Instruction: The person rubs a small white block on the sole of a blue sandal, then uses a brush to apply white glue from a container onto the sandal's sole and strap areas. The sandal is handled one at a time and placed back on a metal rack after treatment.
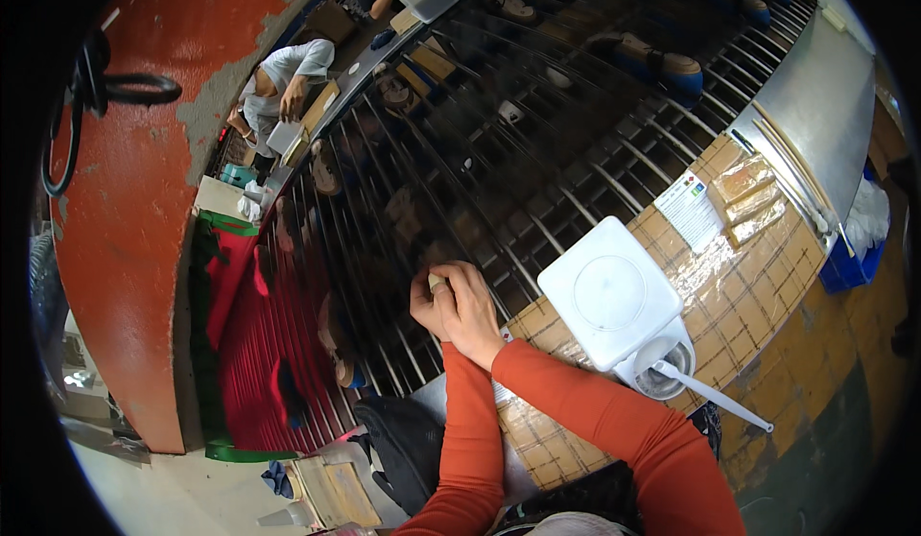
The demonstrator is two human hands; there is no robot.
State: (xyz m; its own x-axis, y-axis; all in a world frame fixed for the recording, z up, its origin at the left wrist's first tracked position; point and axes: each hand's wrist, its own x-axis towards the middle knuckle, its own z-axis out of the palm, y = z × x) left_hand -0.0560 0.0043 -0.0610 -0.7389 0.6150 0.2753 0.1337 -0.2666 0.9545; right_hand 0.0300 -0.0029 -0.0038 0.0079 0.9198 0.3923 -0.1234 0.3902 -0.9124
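My left hand (426, 304) and my right hand (469, 309) are folded together over the near edge of the roller conveyor (566, 234). The right one overlaps the left, and the fingers of both are curled. A small pale piece (436, 282) shows at the fingers; whether it is a finger cover or something gripped is unclear. To the right stands a white plastic container (610, 291) with a round mark on top. A white-handled tool (724, 402) rests in its cup-shaped opening (683, 358), apart from my hands.
Shoes (672, 73) sit on and among the dark rollers. A taped cardboard surface (767, 286) holds a printed sheet (690, 212) and thin sticks (796, 166). A black shoe or bag-like item (403, 445) lies beside my left forearm. Across the line, a person in grey (288, 71) works.
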